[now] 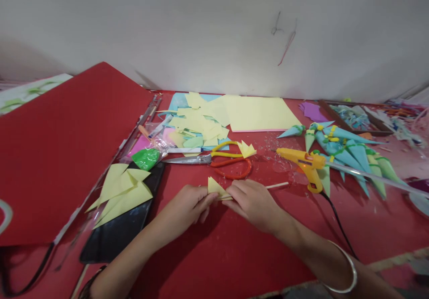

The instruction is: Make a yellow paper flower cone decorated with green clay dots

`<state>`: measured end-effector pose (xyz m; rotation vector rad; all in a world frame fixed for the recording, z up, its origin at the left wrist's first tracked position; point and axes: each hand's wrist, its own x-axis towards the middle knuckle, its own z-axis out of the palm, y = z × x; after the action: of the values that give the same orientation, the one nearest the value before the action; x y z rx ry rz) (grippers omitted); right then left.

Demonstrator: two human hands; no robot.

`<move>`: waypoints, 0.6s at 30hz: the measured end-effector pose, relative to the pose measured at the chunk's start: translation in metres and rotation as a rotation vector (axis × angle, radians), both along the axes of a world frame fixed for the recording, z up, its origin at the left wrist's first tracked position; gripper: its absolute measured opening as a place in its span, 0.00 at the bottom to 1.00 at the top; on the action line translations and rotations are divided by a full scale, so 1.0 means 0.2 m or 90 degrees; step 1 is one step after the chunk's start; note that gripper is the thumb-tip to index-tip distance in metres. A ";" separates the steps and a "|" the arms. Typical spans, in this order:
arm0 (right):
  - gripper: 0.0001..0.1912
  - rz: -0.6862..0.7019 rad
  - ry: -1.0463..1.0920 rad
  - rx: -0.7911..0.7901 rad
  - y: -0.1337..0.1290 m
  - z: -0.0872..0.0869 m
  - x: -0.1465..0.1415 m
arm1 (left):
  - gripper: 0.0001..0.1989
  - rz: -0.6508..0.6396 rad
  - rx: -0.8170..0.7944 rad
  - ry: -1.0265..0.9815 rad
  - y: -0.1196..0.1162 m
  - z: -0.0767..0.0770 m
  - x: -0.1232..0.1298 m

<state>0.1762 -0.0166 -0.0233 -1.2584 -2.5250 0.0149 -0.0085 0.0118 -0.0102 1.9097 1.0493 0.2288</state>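
Observation:
Between my two hands is a small folded piece of pale yellow paper (216,185), held just above the red table. My left hand (195,203) pinches its left side with thumb and fingers. On the other side, my right hand (252,202) has its fingers closed on the paper's right edge. A thin pale stick (277,185) lies beyond my right hand. Scissors (204,158) with yellow and red handles rest just past the hands, and a small pointed yellow paper piece (247,149) sits by their handles.
A yellow glue gun (303,161) with a long clear stick and black cord lies right, beside blue and green paper cones (358,156). Yellow scraps (201,120) and sheets (264,113) lie at the back. Cut yellow pieces (124,191) cover part of a black tablet-like slab (115,241).

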 end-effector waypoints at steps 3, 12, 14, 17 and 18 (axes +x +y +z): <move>0.23 0.009 0.018 0.019 0.00 0.00 0.00 | 0.20 0.012 -0.078 -0.028 0.00 0.00 0.00; 0.22 0.046 0.107 -0.072 0.00 0.01 0.02 | 0.18 -0.035 -0.178 -0.095 -0.01 0.03 -0.01; 0.20 0.056 0.122 -0.110 0.00 0.01 0.03 | 0.19 -0.064 -0.166 -0.094 -0.01 0.04 -0.01; 0.19 0.064 0.149 -0.164 0.01 0.01 0.04 | 0.22 -0.102 -0.092 -0.057 -0.01 0.04 -0.01; 0.19 0.068 0.159 -0.186 0.01 0.01 0.05 | 0.22 -0.115 -0.048 -0.036 -0.01 0.04 -0.01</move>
<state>0.1852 -0.0140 -0.0216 -1.1371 -2.4264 0.5477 -0.0099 0.0099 -0.0027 1.9060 0.8300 0.1381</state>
